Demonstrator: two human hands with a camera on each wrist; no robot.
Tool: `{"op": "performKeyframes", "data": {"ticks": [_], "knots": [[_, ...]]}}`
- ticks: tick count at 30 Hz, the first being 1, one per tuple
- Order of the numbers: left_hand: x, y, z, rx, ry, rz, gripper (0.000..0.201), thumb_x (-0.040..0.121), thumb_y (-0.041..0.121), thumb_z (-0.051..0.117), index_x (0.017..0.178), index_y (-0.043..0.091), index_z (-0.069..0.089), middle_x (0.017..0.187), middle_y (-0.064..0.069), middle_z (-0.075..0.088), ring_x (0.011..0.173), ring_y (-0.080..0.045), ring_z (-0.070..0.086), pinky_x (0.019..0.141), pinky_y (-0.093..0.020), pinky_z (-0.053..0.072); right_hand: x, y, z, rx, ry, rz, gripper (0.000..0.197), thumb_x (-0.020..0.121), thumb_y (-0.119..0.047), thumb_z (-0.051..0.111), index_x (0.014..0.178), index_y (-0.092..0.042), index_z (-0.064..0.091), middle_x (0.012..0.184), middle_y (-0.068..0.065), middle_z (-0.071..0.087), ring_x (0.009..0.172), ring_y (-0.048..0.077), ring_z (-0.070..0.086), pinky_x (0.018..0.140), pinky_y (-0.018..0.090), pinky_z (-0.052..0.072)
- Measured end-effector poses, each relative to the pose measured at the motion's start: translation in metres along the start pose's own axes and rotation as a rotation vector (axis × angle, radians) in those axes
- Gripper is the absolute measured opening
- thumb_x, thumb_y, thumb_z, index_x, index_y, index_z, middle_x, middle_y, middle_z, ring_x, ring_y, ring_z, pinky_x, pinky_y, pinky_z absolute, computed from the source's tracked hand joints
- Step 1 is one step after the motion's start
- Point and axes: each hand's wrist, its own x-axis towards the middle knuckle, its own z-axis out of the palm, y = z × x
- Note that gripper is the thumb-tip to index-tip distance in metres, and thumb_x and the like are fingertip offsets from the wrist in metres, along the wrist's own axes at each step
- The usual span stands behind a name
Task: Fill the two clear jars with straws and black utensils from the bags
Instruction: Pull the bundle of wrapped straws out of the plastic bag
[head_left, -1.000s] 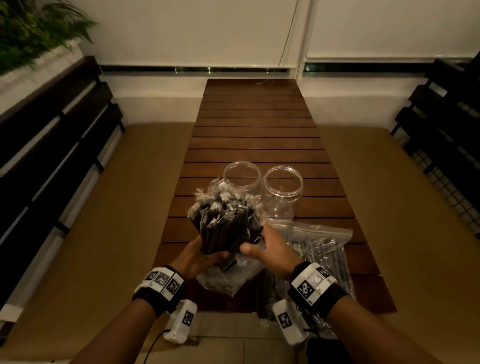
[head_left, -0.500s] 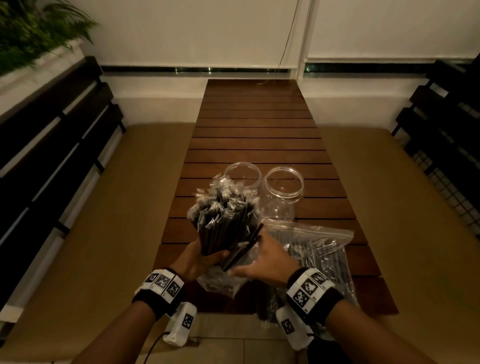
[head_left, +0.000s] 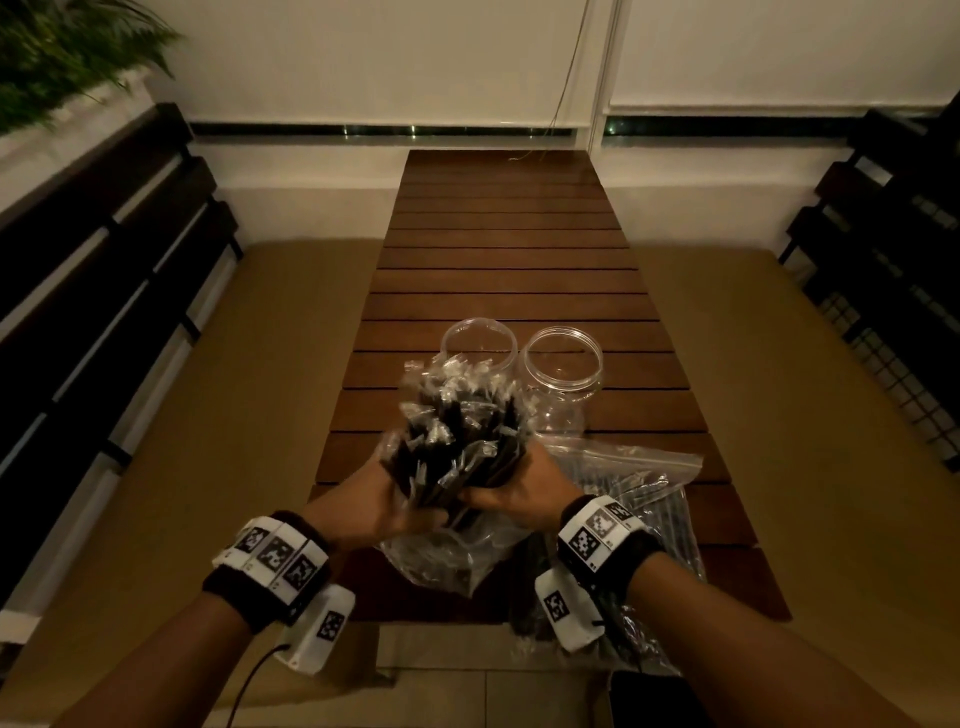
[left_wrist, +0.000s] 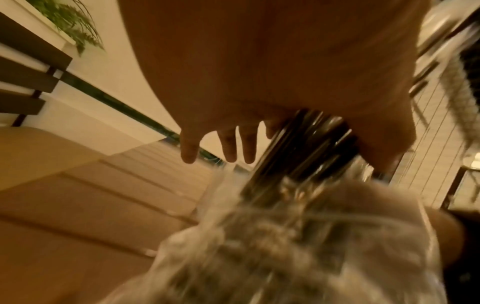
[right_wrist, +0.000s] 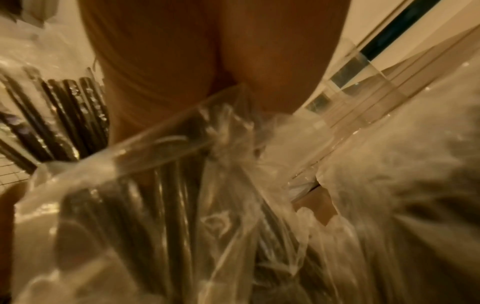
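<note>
Surface: a dark slatted wooden table (head_left: 509, 249) ran up the frame's centre.
Mid-frame: two clear jars (head_left: 563, 364) stood side by side, open.
Lower right: a clear zip bag (head_left: 649, 499) lay flat on the slats.

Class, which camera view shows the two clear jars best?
The head view: both clear jars stand open and empty on the table, beyond the held bundle. Neither blurred wrist view shows a jar clearly.

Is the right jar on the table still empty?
Empty: through the open mouth of the right jar only its clear bottom and the table show.
</note>
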Motion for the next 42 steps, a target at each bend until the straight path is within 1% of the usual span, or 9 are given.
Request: {"op": "performKeyframes", "data": {"ticks": [3, 5, 9, 14, 17, 23, 28, 37, 42], "knots": [[0.003, 0.022, -0.012, -0.083, 0.109, 0.057, 0.102, 0.068, 0.006, 0.082, 0.145, 0.025, 0.019, 0.122, 0.041, 0.052, 0.111, 0.024, 0.048, 0.088, -0.002, 0.045, 0.004, -0.006, -0.003, -0.046, -0.062, 0.032, 0.047, 0.075, -0.024, 0.088, 0.116, -0.027, 0.066, 0.110, -0.011, 0.071, 0.104, -0.001, 0.066, 0.092, 0.026, 0.057], [0.009, 0.028, -0.014, -0.071, 0.149, 0.099, 0.122, 0.062, 0.012, 0.087, 0.144, 0.046, 0.003, 0.123, 0.050, 0.043, 0.119, 0.021, 0.045, 0.090, -0.003, 0.043, 0.006, -0.012, -0.004, -0.156, -0.082, 0.021, 0.056, 0.070, -0.036, 0.089, 0.119, -0.030, 0.063, 0.105, -0.021, 0.066, 0.099, -0.011, 0.061, 0.087, 0.019, 0.054], [0.017, 0.024, -0.009, -0.108, 0.247, 0.131, 0.111, 0.065, 0.024, 0.088, 0.142, 0.050, 0.012, 0.130, 0.037, 0.047, 0.125, 0.008, 0.048, 0.094, -0.008, 0.044, 0.008, -0.028, -0.013, -0.260, -0.105, -0.015, 0.064, 0.060, -0.059, 0.076, 0.118, -0.036, 0.062, 0.110, -0.018, 0.065, 0.104, 0.001, 0.063, 0.091, 0.029, 0.056], [0.020, 0.022, -0.009, -0.135, 0.324, 0.173, 0.100, 0.068, 0.015, 0.086, 0.140, 0.044, 0.022, 0.126, 0.038, 0.050, 0.121, 0.010, 0.050, 0.091, -0.004, 0.044, 0.007, -0.040, -0.031, -0.232, -0.118, 0.025, 0.055, 0.071, -0.040, 0.085, 0.120, -0.031, 0.062, 0.115, -0.008, 0.070, 0.108, 0.008, 0.067, 0.095, 0.039, 0.058], [0.023, 0.022, -0.010, -0.122, 0.338, 0.193, 0.100, 0.067, 0.011, 0.084, 0.139, 0.044, 0.023, 0.126, 0.037, 0.050, 0.122, 0.008, 0.050, 0.093, -0.005, 0.043, 0.007, -0.047, -0.038, -0.167, -0.070, -0.003, 0.056, 0.076, -0.020, 0.086, 0.124, -0.025, 0.058, 0.118, -0.006, 0.067, 0.110, 0.010, 0.065, 0.096, 0.029, 0.055], [0.022, 0.013, 0.003, -0.179, 0.338, 0.151, 0.093, 0.063, 0.026, 0.087, 0.135, 0.046, 0.032, 0.135, 0.016, 0.052, 0.127, -0.004, 0.050, 0.099, -0.020, 0.046, 0.006, -0.040, -0.029, -0.192, -0.060, -0.001, 0.072, 0.070, -0.037, 0.083, 0.133, -0.031, 0.049, 0.127, -0.009, 0.062, 0.116, 0.012, 0.061, 0.097, 0.044, 0.055], [0.025, 0.012, 0.003, -0.194, 0.374, 0.134, 0.078, 0.070, 0.001, 0.081, 0.130, 0.029, 0.038, 0.125, 0.007, 0.058, 0.115, 0.003, 0.057, 0.088, -0.009, 0.047, 0.009, -0.045, -0.031, -0.167, -0.022, -0.021, 0.053, 0.075, -0.026, 0.076, 0.121, -0.031, 0.048, 0.110, -0.015, 0.063, 0.102, 0.002, 0.064, 0.088, 0.028, 0.057], [0.021, 0.009, 0.002, -0.213, 0.388, 0.110, 0.070, 0.073, -0.004, 0.076, 0.133, 0.003, 0.041, 0.120, 0.001, 0.059, 0.106, 0.010, 0.059, 0.080, -0.003, 0.047, 0.006, -0.048, -0.030, -0.086, 0.055, -0.011, 0.027, 0.087, -0.018, 0.076, 0.111, -0.025, 0.065, 0.102, -0.012, 0.071, 0.099, 0.000, 0.069, 0.081, 0.017, 0.057], [0.016, 0.006, -0.002, -0.235, 0.410, 0.079, 0.071, 0.073, 0.000, 0.076, 0.135, 0.002, 0.042, 0.124, -0.003, 0.060, 0.109, 0.002, 0.061, 0.082, -0.007, 0.049, 0.009, -0.053, -0.025, -0.102, 0.051, 0.002, 0.025, 0.091, -0.015, 0.069, 0.083, -0.037, 0.059, 0.078, -0.017, 0.063, 0.069, -0.015, 0.062, 0.062, 0.006, 0.048]]}}
